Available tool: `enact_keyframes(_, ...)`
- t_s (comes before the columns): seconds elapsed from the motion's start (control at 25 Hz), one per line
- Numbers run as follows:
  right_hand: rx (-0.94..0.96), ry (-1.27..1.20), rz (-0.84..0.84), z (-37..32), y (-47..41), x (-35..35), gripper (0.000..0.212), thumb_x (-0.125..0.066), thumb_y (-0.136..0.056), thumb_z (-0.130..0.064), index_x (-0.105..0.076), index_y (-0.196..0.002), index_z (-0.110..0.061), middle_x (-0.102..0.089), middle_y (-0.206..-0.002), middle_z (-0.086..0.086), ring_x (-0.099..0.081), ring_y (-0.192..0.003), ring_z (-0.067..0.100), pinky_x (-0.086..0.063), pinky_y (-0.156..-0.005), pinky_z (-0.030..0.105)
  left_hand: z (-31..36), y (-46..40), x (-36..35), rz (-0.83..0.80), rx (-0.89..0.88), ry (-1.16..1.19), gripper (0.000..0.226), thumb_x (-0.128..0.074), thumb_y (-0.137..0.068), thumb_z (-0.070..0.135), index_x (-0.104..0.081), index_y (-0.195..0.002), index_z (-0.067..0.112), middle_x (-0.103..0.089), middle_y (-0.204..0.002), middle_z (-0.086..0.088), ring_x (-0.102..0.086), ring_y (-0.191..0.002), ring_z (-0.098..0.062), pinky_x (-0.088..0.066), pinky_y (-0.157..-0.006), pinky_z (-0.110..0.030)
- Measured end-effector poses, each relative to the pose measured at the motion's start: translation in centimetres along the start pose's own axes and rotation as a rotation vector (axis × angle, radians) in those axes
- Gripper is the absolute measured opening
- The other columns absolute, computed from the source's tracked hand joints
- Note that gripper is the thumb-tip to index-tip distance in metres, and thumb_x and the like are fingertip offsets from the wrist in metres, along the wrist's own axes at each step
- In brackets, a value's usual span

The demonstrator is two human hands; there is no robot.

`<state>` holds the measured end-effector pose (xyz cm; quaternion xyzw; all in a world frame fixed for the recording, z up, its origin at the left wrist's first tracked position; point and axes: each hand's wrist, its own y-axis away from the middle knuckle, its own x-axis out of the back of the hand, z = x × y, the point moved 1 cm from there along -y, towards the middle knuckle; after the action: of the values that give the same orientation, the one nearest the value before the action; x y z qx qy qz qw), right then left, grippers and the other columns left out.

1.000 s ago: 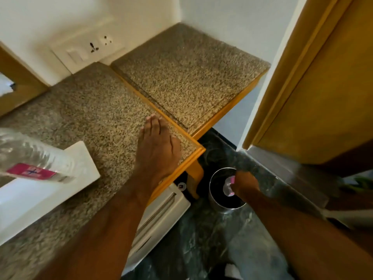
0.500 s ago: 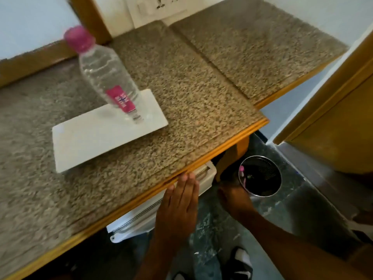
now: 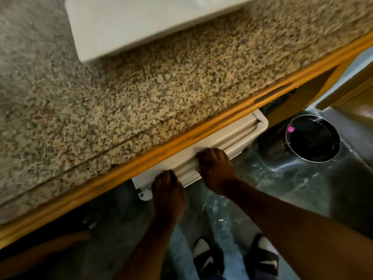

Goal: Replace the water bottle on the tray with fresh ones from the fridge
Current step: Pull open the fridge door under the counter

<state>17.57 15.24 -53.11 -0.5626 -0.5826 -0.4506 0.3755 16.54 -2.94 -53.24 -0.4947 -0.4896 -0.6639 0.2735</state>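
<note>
A white fridge (image 3: 232, 138) sits under the granite counter (image 3: 121, 102); only its top front edge shows below the orange wooden trim. My left hand (image 3: 168, 190) rests on the left part of that top edge, fingers curled over it. My right hand (image 3: 215, 166) grips the same edge just to the right. The white tray (image 3: 125, 31) lies on the counter at the top of the view; no bottle shows on the part I see. A discarded bottle's pink cap (image 3: 290, 129) shows inside the steel bin (image 3: 323, 156).
The round steel bin stands on the dark green floor right of the fridge. A wooden door frame (image 3: 355, 91) is at the far right. My feet in black-and-white sandals (image 3: 210, 259) are below. The counter overhangs the fridge.
The view tilted down and closer. My left hand dropped from the counter to the fridge's top edge; my right hand left the bin and joined it. The tray's bottle left the view.
</note>
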Motion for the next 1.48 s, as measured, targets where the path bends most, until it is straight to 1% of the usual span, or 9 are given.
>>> enact_keyframes(0.2,0.130,0.118,-0.067,1.1,-0.5,0.3,0.050,-0.055,-0.085,-0.044,-0.059,-0.123,-0.011,-0.060,-0.117,0.016,-0.056,-0.098,0.040,-0.050,-0.085,0.047,0.2,-0.1,0.3,0.056,0.074,0.016,0.049,-0.038,-0.091,0.026,-0.061,-0.122,-0.005,-0.065,-0.113,-0.019,-0.062,-0.101,-0.038,-0.053,-0.084,-0.046)
enact_keyframes(0.36,0.148,0.156,-0.077,1.3,1.2,0.8,0.049,-0.055,-0.084,-0.047,-0.062,-0.122,-0.017,-0.062,-0.114,0.016,-0.058,-0.094,0.039,-0.051,-0.083,0.046,0.8,2.0,-0.8,0.075,-0.016,0.037,0.048,-0.040,-0.093,0.030,-0.057,-0.128,0.002,-0.060,-0.118,-0.015,-0.056,-0.110,-0.032,-0.052,-0.086,-0.043)
enact_keyframes(0.52,0.048,0.103,-0.073,2.2,5.4,0.6,0.049,-0.039,-0.090,-0.053,-0.065,-0.116,-0.021,-0.061,-0.107,0.017,-0.054,-0.099,0.038,-0.045,-0.093,0.048,1.9,5.8,-2.2,0.112,-0.033,0.112,0.038,-0.054,-0.088,0.025,-0.064,-0.119,0.006,-0.065,-0.102,-0.014,-0.062,-0.089,-0.025,-0.054,-0.073,-0.037)
enact_keyframes(0.76,-0.217,-0.001,-0.042,3.3,13.4,0.0,0.040,-0.045,-0.090,-0.052,-0.066,-0.095,-0.018,-0.056,-0.104,0.013,-0.049,-0.108,0.036,-0.035,-0.100,0.059,6.0,6.2,-1.7,0.200,-0.031,0.121,0.034,-0.054,-0.090,0.023,-0.067,-0.116,0.005,-0.067,-0.104,-0.017,-0.063,-0.094,-0.031,-0.054,-0.080,-0.042)
enact_keyframes(1.0,-0.437,0.045,0.046,8.4,20.8,-0.1,0.028,-0.064,-0.080,-0.028,-0.067,-0.104,-0.014,-0.057,-0.120,0.016,-0.044,-0.117,0.042,-0.036,-0.098,0.061,13.1,1.7,-1.4,0.164,-0.249,0.069,0.038,-0.047,-0.092,0.027,-0.063,-0.118,0.005,-0.064,-0.101,-0.017,-0.059,-0.091,-0.035,-0.051,-0.075,-0.043)
enact_keyframes(1.2,-0.577,0.060,0.093,13.7,23.7,1.2,0.047,-0.066,-0.076,-0.029,-0.063,-0.118,-0.008,-0.059,-0.131,0.016,-0.050,-0.119,0.041,-0.035,-0.105,0.058,19.2,-2.9,-2.2,0.157,-0.542,-0.103,0.034,-0.056,-0.088,0.022,-0.062,-0.117,0.005,-0.063,-0.104,-0.017,-0.060,-0.093,-0.034,-0.052,-0.076,-0.042)
enact_keyframes(1.32,-0.661,0.070,0.123,17.4,24.0,1.8,0.058,-0.062,-0.082,-0.031,-0.055,-0.128,0.004,-0.057,-0.132,0.023,-0.052,-0.117,0.041,-0.038,-0.106,0.054,22.7,-6.4,-2.2,0.086,-0.703,-0.221,0.040,-0.055,-0.085,0.017,-0.058,-0.122,0.002,-0.059,-0.119,-0.020,-0.057,-0.106,-0.038,-0.050,-0.090,-0.046)
enact_keyframes(1.4,-0.751,0.069,0.126,19.0,24.1,2.1,0.065,-0.062,-0.084,-0.032,-0.046,-0.137,0.004,-0.049,-0.142,0.023,-0.047,-0.127,0.041,-0.033,-0.111,0.055,24.4,-8.2,-2.3,-0.030,-0.805,-0.275,0.045,-0.055,-0.086,0.015,-0.052,-0.130,0.004,-0.053,-0.132,-0.017,-0.051,-0.117,-0.036,-0.048,-0.099,-0.045)
enact_keyframes(1.48,-0.800,0.034,0.163,20.1,23.7,1.9,0.069,-0.056,-0.089,-0.033,-0.033,-0.146,-0.002,-0.034,-0.155,0.018,-0.030,-0.142,0.037,-0.019,-0.118,0.053,25.7,-9.7,-3.0,-0.094,-0.892,-0.318,0.044,-0.057,-0.087,0.012,-0.051,-0.129,0.004,-0.052,-0.131,-0.015,-0.049,-0.118,-0.034,-0.051,-0.096,-0.045)
